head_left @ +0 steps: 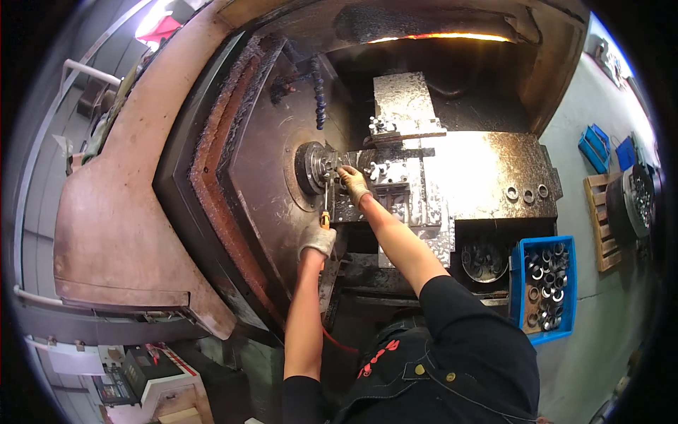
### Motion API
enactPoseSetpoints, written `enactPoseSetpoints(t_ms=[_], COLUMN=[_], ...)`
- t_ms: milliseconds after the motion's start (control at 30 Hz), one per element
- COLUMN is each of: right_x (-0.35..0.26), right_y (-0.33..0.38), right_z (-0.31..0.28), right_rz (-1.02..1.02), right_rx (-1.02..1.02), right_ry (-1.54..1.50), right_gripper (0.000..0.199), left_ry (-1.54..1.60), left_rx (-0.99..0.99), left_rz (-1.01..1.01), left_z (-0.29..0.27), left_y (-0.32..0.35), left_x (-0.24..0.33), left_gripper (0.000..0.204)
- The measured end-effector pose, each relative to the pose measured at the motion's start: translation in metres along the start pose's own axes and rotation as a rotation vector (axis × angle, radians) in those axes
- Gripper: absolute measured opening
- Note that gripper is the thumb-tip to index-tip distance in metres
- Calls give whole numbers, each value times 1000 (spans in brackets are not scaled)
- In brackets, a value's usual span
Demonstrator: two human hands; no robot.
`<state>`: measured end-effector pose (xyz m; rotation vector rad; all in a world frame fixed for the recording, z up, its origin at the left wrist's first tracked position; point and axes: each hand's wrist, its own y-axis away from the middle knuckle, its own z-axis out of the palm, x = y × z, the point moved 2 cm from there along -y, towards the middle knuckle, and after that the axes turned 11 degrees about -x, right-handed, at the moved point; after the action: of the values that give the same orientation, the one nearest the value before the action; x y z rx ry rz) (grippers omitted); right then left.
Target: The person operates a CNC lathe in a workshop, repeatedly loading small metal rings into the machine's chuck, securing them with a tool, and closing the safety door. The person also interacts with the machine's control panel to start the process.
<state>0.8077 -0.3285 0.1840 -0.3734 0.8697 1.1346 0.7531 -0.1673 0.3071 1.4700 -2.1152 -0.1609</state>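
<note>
My left hand [317,240], in a pale work glove, is closed around the orange handle of an air blow gun [325,218]. Its thin metal nozzle points up to the lathe chuck [311,168]. My right hand [355,185], also gloved, reaches in from the right with its fingers bent together at the chuck's face. Whatever lies between those fingers is too small to make out. Just right of that hand sits the tool holder block [390,174], dusted with metal chips. Above the chuck hangs a blue jointed coolant hose [319,95].
Several metal rings [528,196] stand on the machine's flat table [480,166]. A blue crate [515,290] of rings is at the right, beside a round chip-filled pan [484,263]. A beige machine cover [113,212] is at left. A wooden pallet [597,219] lies farther right.
</note>
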Motion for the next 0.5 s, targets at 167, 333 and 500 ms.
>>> enactPoseSetpoints(t_ms=[167,333,500], right_x=[-9,-13,-10], right_y=[4,6,5], right_z=[1,7,10], right_rz=[80,132,127], right_rx=[-33,-75,-48], right_ry=[49,-70,-113], right_gripper=[34,26,25], left_ry=[-33,-34,-43], left_rx=[-67,-26,-23], left_rz=[-4,-16,-32], left_z=[-3,3,6], left_y=[-3,-13,-13], left_x=[16,12,7], left_gripper=[27,28,32])
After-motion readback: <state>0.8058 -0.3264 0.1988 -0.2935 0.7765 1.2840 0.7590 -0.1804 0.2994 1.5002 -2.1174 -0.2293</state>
